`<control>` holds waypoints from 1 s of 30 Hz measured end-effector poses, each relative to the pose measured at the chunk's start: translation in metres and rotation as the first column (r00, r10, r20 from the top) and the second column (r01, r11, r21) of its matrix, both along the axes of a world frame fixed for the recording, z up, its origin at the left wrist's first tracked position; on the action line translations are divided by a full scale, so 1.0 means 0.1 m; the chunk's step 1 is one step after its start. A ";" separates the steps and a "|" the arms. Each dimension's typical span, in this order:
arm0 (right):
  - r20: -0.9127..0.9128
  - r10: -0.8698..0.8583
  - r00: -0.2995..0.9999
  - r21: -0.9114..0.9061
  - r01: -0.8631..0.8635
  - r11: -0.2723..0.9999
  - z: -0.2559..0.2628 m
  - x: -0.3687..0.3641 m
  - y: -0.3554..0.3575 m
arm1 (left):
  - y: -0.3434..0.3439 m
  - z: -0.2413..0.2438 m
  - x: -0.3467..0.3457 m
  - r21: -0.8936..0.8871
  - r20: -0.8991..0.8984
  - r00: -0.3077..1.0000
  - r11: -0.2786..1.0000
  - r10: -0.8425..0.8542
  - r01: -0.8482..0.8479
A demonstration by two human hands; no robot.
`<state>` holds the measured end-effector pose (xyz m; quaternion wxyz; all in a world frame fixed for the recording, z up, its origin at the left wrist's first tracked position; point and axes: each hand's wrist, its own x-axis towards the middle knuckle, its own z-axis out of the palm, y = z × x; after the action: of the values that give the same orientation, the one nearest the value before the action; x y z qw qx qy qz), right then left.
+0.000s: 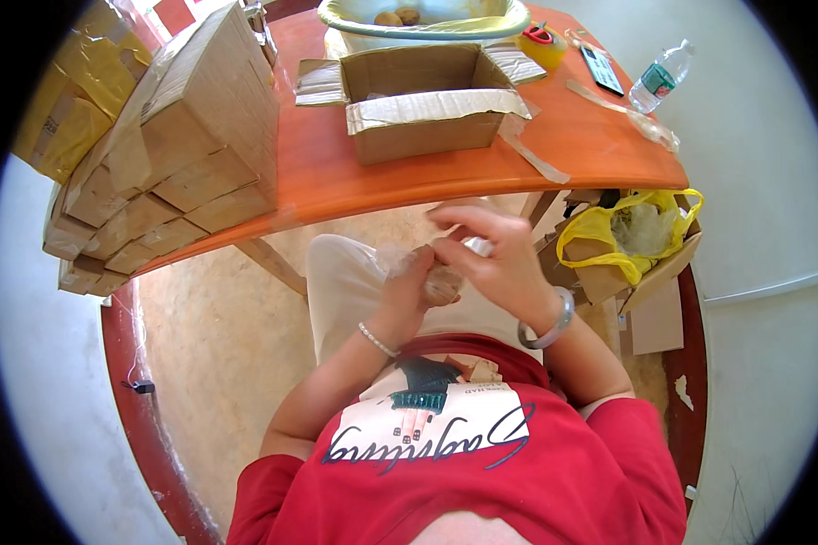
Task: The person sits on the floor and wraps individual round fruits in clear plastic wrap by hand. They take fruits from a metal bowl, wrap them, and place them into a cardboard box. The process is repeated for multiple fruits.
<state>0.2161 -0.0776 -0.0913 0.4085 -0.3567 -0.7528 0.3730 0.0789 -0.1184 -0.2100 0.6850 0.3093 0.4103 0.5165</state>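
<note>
My left hand (409, 286) is shut on a round brownish thing in clear plastic wrap (442, 285), held above my lap. Loose film sticks out by the left thumb. Close over it is my right hand (491, 252), fingers bent and blurred by motion; I cannot tell whether they pinch the film. Beyond both hands, on the orange table (409, 185), stands a cardboard box (426, 129) with its flaps spread. Its floor is mostly hidden by the near flap.
Stacked cardboard boxes (198, 163) fill the table's left side. Behind the box is a basin (422, 28) holding brown round things (399, 16). Rightward are a tape roll (542, 49), phone (601, 70) and plastic bottle (661, 76). A carton with a yellow bag (586, 242) stands below the table's right edge.
</note>
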 end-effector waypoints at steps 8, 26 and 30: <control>0.491 -0.041 0.870 0.452 -0.214 0.866 -0.45 0.26 -0.32 | 0.07 0.21 0.05 -0.186 0.323 0.946 0.979 -0.017 0.081; 0.010 0.133 0.991 -0.156 -0.130 0.979 -0.52 0.29 -0.21 | 0.02 0.26 -0.06 -0.046 -0.295 0.949 0.990 0.115 -0.134; -0.173 0.089 0.981 -0.361 -0.147 0.921 -0.63 0.30 -0.26 | 0.04 0.34 0.00 0.045 -0.298 0.929 0.975 0.221 -0.218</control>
<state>0.2458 -0.1033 -0.1540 0.3669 -0.3517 -0.6549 0.5593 0.0786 -0.1148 -0.1764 0.5509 0.3403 0.5388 0.5388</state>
